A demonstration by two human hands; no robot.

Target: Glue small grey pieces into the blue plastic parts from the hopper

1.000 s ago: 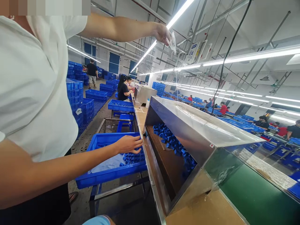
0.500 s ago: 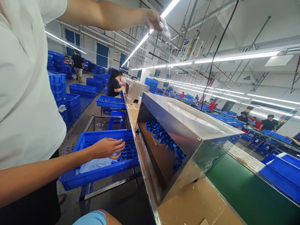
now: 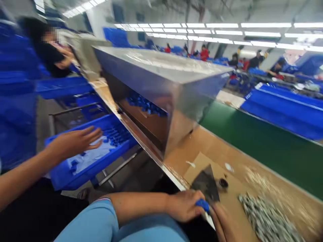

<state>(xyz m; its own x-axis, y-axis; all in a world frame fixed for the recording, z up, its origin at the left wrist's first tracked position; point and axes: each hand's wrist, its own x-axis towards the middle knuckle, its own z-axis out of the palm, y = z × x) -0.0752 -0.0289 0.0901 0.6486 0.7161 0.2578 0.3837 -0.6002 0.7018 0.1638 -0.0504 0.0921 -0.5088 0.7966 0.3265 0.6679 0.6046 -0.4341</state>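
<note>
Worn on the head; looked forward and down along the bench, tilted and blurred. Sat closest to the left hand, closed on a blue piece, and the right hand at the bottom edge. Took in the steel hood at mid-distance, the green belt rightward, and a co-worker's hand over a blue tray leftward.

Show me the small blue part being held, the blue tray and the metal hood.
small blue part (image 3: 203,204): head view, its exposed end.
blue tray (image 3: 65,176): head view, its near wall.
metal hood (image 3: 164,65): head view, its flat top.
</note>
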